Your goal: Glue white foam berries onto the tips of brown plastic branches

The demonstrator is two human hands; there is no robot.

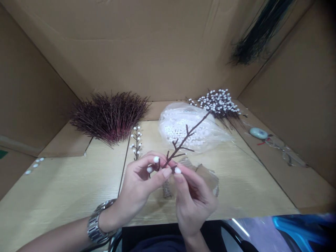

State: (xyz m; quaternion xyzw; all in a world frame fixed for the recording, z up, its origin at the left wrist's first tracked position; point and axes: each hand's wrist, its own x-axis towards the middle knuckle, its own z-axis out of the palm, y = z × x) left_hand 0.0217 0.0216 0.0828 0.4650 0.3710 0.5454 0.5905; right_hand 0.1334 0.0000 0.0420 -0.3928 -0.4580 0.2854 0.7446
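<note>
Pinched between the thumb and fingers of my left hand (143, 182) is a brown artificial twig (181, 144), its bare, forked upper part pointing up and to the right. Two white berries (156, 159) show on short side stems by my left fingers. The thumb and forefinger of my right hand (193, 196) are closed on another white berry (177, 170) at the twig's right side. Beyond my hands lies a clear plastic bag (189, 127) full of white berries. A twig with white berries (136, 143) rests on the table behind my left hand.
A large heap of bare brown twigs (110, 117) lies at the back left, berried twigs (219, 103) at the back right. Cardboard walls (147, 52) surround the table (65, 189). Glasses (283, 148) and a pale oval object (258, 133) lie right; dark strands (259, 35) hang above.
</note>
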